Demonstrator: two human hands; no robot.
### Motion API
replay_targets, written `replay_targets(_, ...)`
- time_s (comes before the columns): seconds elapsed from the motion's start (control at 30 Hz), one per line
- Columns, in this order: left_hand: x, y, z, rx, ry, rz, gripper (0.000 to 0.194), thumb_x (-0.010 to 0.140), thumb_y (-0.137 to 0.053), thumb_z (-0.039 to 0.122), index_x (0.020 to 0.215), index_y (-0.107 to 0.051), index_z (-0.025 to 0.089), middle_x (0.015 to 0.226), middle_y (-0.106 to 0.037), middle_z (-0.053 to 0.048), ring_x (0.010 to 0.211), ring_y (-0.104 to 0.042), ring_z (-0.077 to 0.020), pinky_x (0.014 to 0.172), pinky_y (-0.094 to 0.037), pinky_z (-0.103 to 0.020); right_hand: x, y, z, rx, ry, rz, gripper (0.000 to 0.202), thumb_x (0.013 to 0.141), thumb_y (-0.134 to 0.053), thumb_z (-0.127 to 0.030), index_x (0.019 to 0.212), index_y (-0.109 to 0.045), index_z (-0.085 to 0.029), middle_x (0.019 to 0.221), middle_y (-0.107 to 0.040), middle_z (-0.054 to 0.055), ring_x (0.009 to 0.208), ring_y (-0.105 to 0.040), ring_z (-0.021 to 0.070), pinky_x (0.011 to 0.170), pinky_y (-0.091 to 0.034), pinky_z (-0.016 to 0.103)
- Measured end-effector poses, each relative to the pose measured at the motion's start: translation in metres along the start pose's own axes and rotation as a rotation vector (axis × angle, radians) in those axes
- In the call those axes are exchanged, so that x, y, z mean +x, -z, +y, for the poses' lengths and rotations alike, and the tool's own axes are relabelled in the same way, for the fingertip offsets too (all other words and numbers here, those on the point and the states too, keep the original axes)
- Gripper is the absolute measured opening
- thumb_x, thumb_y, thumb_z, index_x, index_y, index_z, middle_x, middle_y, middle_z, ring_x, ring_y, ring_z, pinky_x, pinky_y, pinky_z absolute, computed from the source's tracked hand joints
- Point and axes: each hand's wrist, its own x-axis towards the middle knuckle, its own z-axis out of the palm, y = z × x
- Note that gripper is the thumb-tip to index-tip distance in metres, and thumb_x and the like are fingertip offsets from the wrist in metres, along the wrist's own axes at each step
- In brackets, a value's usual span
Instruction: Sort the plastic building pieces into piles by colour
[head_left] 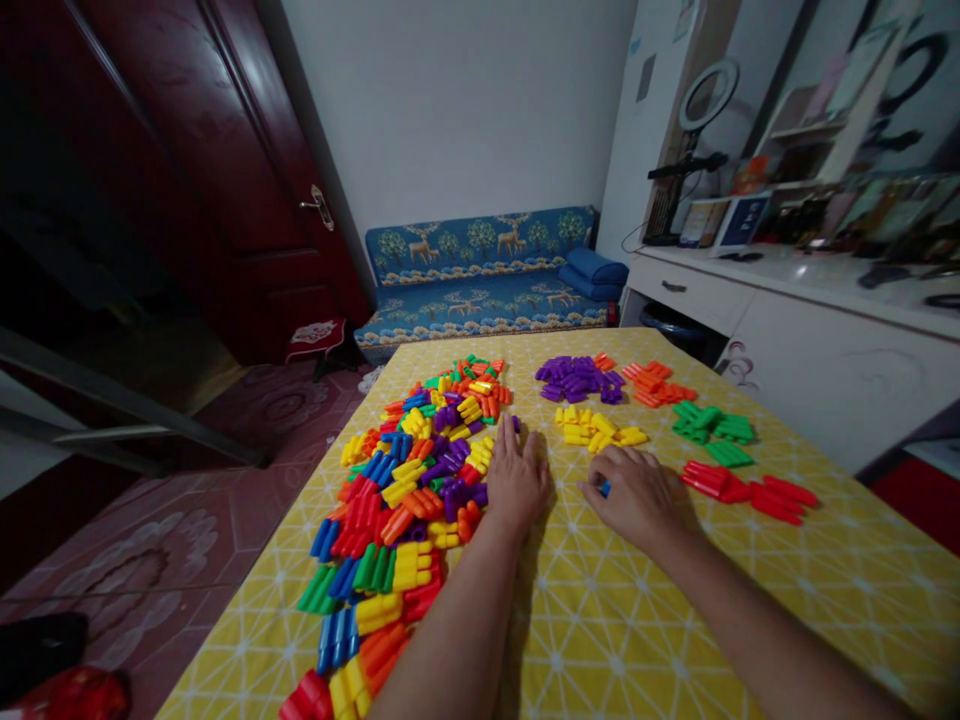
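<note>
A long heap of mixed plastic building blocks [409, 480], shaped like joined tubes in several colours, lies along the left of the table. At the heap's right edge is my left hand [516, 482], palm down with fingers stretched forward. A purple block [516, 424] shows by its fingertips; whether they touch it is unclear. My right hand [634, 495] curls over a small blue block [604, 488], which is mostly hidden under the fingers. Just beyond the right hand is a group of yellow blocks [596, 428], and red blocks [750, 490] lie to its right.
Purple blocks [577, 379], orange blocks [658, 384] and green blocks [712, 430] lie in separate groups towards the far right of the yellow patterned tablecloth [585, 620]. Past the table stand a blue sofa [480, 290] and a white dresser [825, 340]. A dark red door [255, 170] is at left.
</note>
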Motion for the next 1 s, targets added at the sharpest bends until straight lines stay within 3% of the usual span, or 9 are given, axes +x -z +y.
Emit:
replay_targets(0.13, 0.004, 0.002, 0.001, 0.012, 0.005, -0.004, 0.049, 0.087, -0.059, 0.028, 0.135, -0.055, 0.022, 0.161, -0.025, -0.014, 0.140, -0.037, -0.0349, 0.110, -0.038, -0.051, -0.005, 0.000, -0.026, 0.238, 0.159, 0.177, 0.009, 0.083, -0.066, -0.023, 0.092, -0.067, -0.021, 0.102, -0.066, 0.008, 0.098, -0.059, 0.0247, 0.090, -0.043, 0.042)
replay_targets(0.23, 0.009, 0.000, -0.005, 0.056, 0.033, -0.039, 0.044, 0.087, -0.060, 0.030, 0.131, -0.058, 0.024, 0.157, -0.033, -0.016, 0.126, -0.050, -0.0350, 0.100, -0.044, -0.054, -0.011, -0.006, -0.050, 0.414, 0.296, 0.135, 0.016, 0.085, -0.060, -0.014, 0.098, -0.064, -0.021, 0.109, -0.065, 0.008, 0.102, -0.060, 0.0243, 0.091, -0.048, 0.042)
replay_targets(0.33, 0.013, -0.003, -0.010, 0.085, 0.059, -0.039, 0.041, 0.088, -0.060, 0.034, 0.127, -0.059, 0.025, 0.153, -0.040, -0.017, 0.116, -0.053, -0.0341, 0.094, -0.046, -0.054, -0.014, -0.014, -0.061, 0.501, 0.318, 0.103, 0.028, 0.083, -0.057, -0.009, 0.108, -0.061, -0.021, 0.117, -0.062, 0.009, 0.111, -0.059, 0.0259, 0.095, -0.051, 0.045)
replay_targets(0.47, 0.012, 0.001, -0.008, 0.091, 0.085, -0.008, 0.046, 0.088, -0.057, 0.025, 0.133, -0.055, 0.019, 0.149, -0.043, -0.020, 0.115, -0.052, -0.0335, 0.095, -0.045, -0.050, -0.010, -0.020, -0.058, 0.565, 0.247, 0.132, 0.034, 0.085, -0.053, -0.009, 0.117, -0.057, -0.021, 0.121, -0.060, 0.011, 0.109, -0.061, 0.0256, 0.092, -0.055, 0.045)
replay_targets(0.6, 0.010, 0.011, -0.003, 0.049, 0.128, 0.009, 0.051, 0.085, -0.056, 0.017, 0.136, -0.051, 0.014, 0.131, -0.056, -0.019, 0.110, -0.054, -0.0295, 0.094, -0.045, -0.043, -0.008, -0.021, -0.053, 0.600, 0.195, 0.160, 0.039, 0.086, -0.051, -0.008, 0.122, -0.053, -0.022, 0.122, -0.058, 0.012, 0.100, -0.063, 0.0232, 0.089, -0.057, 0.045)
replay_targets(0.77, 0.007, 0.014, -0.003, -0.045, 0.211, 0.015, 0.031, 0.088, -0.051, 0.014, 0.117, -0.062, 0.016, 0.108, -0.061, -0.013, 0.100, -0.059, -0.0237, 0.083, -0.048, -0.033, -0.009, -0.023, -0.054, 0.626, 0.202, 0.190, 0.041, 0.087, -0.049, -0.008, 0.125, -0.051, -0.023, 0.124, -0.057, 0.011, 0.090, -0.064, 0.0205, 0.087, -0.057, 0.044)
replay_targets(0.87, 0.007, 0.012, -0.003, -0.013, 0.286, 0.013, 0.020, 0.091, -0.048, 0.017, 0.101, -0.066, 0.017, 0.097, -0.062, -0.012, 0.093, -0.061, -0.0240, 0.077, -0.048, -0.033, -0.009, -0.024, -0.055, 0.638, 0.195, 0.202, 0.043, 0.086, -0.049, -0.008, 0.126, -0.051, -0.024, 0.122, -0.057, 0.011, 0.088, -0.063, 0.0203, 0.087, -0.057, 0.044)
replay_targets(0.93, 0.008, 0.012, -0.002, 0.003, 0.302, 0.025, 0.019, 0.091, -0.049, 0.019, 0.099, -0.066, 0.017, 0.096, -0.062, -0.011, 0.092, -0.061, -0.0244, 0.077, -0.049, -0.033, -0.008, -0.025, -0.055, 0.641, 0.195, 0.208, 0.043, 0.087, -0.049, -0.008, 0.127, -0.049, -0.024, 0.122, -0.057, 0.011, 0.088, -0.063, 0.0204, 0.086, -0.057, 0.045)
replay_targets(1.0, 0.009, 0.014, 0.000, -0.009, 0.294, 0.060, 0.021, 0.089, -0.051, 0.018, 0.105, -0.065, 0.018, 0.109, -0.060, -0.013, 0.097, -0.060, -0.0248, 0.078, -0.050, -0.033, -0.008, -0.026, -0.055, 0.644, 0.195, 0.214, 0.044, 0.087, -0.048, -0.008, 0.128, -0.048, -0.024, 0.123, -0.057, 0.012, 0.087, -0.063, 0.0200, 0.085, -0.057, 0.045)
